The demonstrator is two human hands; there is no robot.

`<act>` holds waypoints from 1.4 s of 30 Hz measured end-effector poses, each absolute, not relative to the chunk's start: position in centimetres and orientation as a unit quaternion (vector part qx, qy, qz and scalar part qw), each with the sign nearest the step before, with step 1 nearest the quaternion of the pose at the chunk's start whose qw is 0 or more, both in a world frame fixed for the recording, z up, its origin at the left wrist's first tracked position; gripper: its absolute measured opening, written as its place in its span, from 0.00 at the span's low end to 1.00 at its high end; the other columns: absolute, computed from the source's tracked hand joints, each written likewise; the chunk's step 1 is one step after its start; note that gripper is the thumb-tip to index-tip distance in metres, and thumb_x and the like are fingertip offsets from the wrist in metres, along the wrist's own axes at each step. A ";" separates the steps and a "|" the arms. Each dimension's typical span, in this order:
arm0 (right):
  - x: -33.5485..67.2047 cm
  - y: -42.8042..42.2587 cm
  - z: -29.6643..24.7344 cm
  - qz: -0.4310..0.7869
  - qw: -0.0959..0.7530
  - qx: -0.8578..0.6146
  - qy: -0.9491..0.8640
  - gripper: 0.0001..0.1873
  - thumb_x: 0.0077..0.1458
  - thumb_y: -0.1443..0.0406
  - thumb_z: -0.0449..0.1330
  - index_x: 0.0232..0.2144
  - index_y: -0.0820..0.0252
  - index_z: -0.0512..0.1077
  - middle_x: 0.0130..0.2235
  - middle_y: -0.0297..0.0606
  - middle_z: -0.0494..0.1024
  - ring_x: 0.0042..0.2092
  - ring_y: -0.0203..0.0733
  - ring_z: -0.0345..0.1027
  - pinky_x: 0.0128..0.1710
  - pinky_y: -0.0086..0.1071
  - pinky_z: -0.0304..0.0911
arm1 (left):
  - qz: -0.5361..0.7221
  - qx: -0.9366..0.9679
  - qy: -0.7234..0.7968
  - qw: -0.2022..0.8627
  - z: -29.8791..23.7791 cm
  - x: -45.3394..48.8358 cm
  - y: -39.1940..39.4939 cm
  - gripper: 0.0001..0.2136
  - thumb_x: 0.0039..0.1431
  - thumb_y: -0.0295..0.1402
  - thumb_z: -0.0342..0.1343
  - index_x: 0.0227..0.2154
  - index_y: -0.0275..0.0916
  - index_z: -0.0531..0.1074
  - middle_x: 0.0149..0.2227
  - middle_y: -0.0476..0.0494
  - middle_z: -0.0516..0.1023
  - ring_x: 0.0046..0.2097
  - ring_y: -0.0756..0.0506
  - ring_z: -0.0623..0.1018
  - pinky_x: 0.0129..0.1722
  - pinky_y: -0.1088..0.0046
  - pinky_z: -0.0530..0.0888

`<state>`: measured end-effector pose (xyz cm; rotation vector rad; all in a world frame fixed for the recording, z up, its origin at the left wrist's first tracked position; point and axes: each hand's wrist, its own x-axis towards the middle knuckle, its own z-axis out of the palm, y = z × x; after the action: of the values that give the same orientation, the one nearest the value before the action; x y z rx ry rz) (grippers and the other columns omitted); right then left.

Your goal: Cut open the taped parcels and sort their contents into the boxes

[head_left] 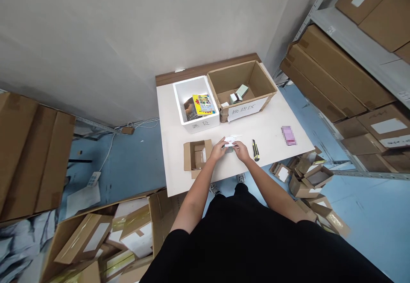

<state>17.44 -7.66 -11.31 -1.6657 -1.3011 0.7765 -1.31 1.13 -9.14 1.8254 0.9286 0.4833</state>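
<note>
Near the front of the table, my left hand point(218, 150) and my right hand point(241, 151) are closed on opposite sides of a small white printed item point(229, 140). A greyish-green edge shows beneath it; whether it is a card or a little box I cannot tell. Just left of my left hand stands an open small cardboard box point(188, 157) with its flaps spread and something white inside. To the right of my right hand lies a yellow-and-black utility knife point(255, 150).
Behind my hands stand a white foam box point(200, 125) holding a yellow picture booklet and a labelled carton point(269, 95) with small boxes inside. A pink blurred item point(289, 135) lies on the table point(177, 131) at right. Opened cartons crowd the floor and a large box point(156, 219) at left.
</note>
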 end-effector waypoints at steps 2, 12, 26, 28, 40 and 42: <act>17.6 -7.8 -11.1 0.281 0.396 -0.671 -0.561 0.15 0.66 0.59 0.54 0.45 0.55 0.78 0.49 0.48 0.81 0.50 0.53 0.77 0.54 0.47 0.74 | 0.197 0.751 0.379 0.503 -9.3 -1.3 1.1 0.14 0.65 0.26 0.59 0.51 0.41 0.80 0.73 0.33 0.64 0.66 0.37 0.76 0.62 0.59 0.76; 17.1 -8.7 -10.9 0.331 0.403 -0.686 -0.507 0.14 0.62 0.53 0.60 0.42 0.54 0.78 0.53 0.48 0.81 0.57 0.56 0.74 0.57 0.50 0.72 | 0.207 0.738 0.374 0.523 -10.0 -1.9 0.3 0.10 0.65 0.31 0.62 0.47 0.42 0.83 0.74 0.36 0.64 0.66 0.35 0.76 0.67 0.55 0.72; 19.3 -1.6 -3.1 0.491 0.502 -0.613 -0.362 0.20 0.58 0.46 0.61 0.42 0.52 0.74 0.43 0.37 0.82 0.46 0.48 0.75 0.51 0.41 0.69 | 0.356 0.472 0.515 0.620 -3.1 3.1 2.0 0.35 0.58 0.43 0.72 0.67 0.43 0.72 0.65 0.42 0.77 0.67 0.34 0.75 0.69 0.50 0.69; 22.1 1.7 1.0 0.477 0.527 -0.578 -0.400 0.19 0.58 0.47 0.62 0.43 0.52 0.74 0.42 0.35 0.81 0.46 0.46 0.74 0.51 0.40 0.68 | 0.393 0.494 0.501 0.593 0.9 5.1 5.0 0.35 0.59 0.43 0.71 0.67 0.43 0.72 0.64 0.44 0.77 0.67 0.36 0.75 0.69 0.53 0.69; 40.7 20.5 6.3 0.383 0.478 -0.672 -0.417 0.11 0.54 0.55 0.62 0.34 0.54 0.72 0.40 0.35 0.80 0.44 0.46 0.72 0.52 0.40 0.68 | 0.374 0.475 0.478 0.638 6.5 24.8 24.9 0.25 0.55 0.36 0.70 0.57 0.41 0.81 0.54 0.41 0.85 0.48 0.44 0.84 0.52 0.63 0.79; 41.3 20.5 3.7 0.406 0.421 -0.707 -0.398 0.08 0.52 0.58 0.62 0.31 0.55 0.72 0.36 0.35 0.80 0.42 0.47 0.72 0.50 0.41 0.69 | 0.332 0.509 0.515 0.604 4.2 25.6 24.7 0.23 0.53 0.37 0.71 0.53 0.40 0.83 0.47 0.43 0.87 0.45 0.44 0.83 0.50 0.64 0.79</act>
<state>41.27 20.54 3.66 -1.7712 -0.9983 1.0162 25.65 24.73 4.18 1.1783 1.1926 0.7687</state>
